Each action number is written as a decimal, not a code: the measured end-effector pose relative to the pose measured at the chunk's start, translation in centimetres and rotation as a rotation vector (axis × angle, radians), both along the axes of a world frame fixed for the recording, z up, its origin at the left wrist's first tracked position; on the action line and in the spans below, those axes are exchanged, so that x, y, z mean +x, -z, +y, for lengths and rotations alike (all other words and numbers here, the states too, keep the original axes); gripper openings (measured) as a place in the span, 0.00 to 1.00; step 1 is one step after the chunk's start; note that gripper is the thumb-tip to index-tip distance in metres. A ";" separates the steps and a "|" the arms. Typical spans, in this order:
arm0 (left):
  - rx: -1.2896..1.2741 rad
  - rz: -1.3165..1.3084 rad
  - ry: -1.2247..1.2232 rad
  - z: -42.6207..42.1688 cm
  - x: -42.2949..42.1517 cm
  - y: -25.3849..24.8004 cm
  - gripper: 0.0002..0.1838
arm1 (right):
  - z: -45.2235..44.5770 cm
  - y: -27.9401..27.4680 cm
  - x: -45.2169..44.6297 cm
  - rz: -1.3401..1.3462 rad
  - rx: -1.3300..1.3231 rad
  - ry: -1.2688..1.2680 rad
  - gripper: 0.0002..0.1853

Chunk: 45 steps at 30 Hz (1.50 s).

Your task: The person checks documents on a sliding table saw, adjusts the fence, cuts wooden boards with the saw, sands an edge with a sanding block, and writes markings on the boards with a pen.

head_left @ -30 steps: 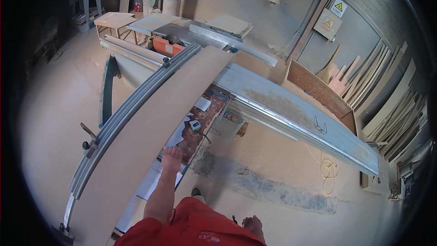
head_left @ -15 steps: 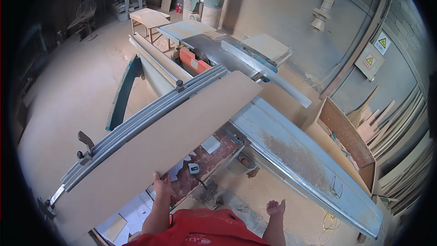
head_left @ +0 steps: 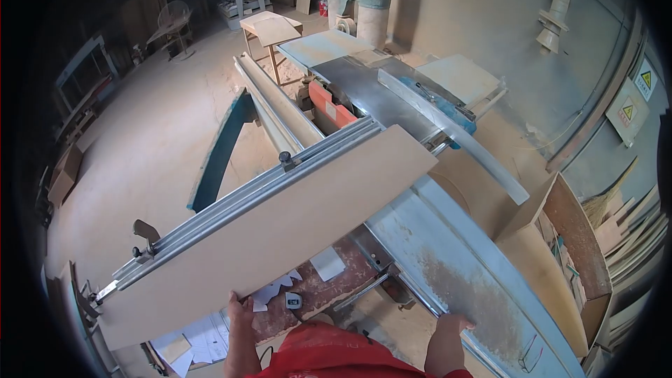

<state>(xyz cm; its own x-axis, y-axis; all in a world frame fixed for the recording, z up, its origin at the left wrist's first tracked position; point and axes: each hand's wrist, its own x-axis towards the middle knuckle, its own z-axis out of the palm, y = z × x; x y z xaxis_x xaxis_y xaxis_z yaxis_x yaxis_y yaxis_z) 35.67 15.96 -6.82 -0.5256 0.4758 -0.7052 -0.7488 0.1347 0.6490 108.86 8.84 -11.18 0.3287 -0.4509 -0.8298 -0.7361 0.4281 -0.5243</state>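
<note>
A long, flat beige board (head_left: pixel 273 231) lies at a slant against the metal fence (head_left: pixel 245 199) of a panel saw. My left hand (head_left: pixel 240 306) is closed on the board's near edge, thumb on top; its fingers underneath are partly hidden. My right hand (head_left: pixel 455 323) is over the near metal edge of the blue-grey saw table (head_left: pixel 483 273). It holds nothing that I can see, and a digit stretches out to the right. Below the board, a tape measure (head_left: pixel 293 301) sits on a reddish shelf beside white papers (head_left: pixel 327 264).
An orange-red guard (head_left: pixel 329 105) stands behind the board's far end. A long metal rip fence (head_left: pixel 455 136) crosses the saw table. Glasses (head_left: pixel 530 353) lie near the table's front. On the right are an offcut bin (head_left: pixel 577 238) and stacked wood strips (head_left: pixel 633 259).
My right hand has gone from hanging in the air to the saw table's edge. My left hand still grips the board. The whole view has shifted, with things now farther right.
</note>
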 end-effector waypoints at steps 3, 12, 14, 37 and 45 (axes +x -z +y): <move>-0.106 0.028 0.041 -0.1 -0.2 -1.2 0.28 | -0.4 0.4 0.5 -0.008 -0.079 0.006 0.48; -0.211 -0.111 0.176 0.8 -2.4 -3.3 0.27 | -0.3 0.2 0.7 -0.008 -0.140 -0.013 0.47; -0.175 -0.182 0.136 0.6 -2.3 -3.2 0.28 | 0.8 -1.6 -0.1 -0.027 -0.153 0.003 0.47; -0.502 0.287 -0.629 6.8 3.7 3.8 0.34 | 22.9 -3.6 -5.8 -1.254 -0.514 -1.719 0.43; -0.470 0.332 -0.874 10.9 7.2 -1.6 0.41 | 34.8 -10.6 -18.6 -1.805 0.036 -2.340 0.38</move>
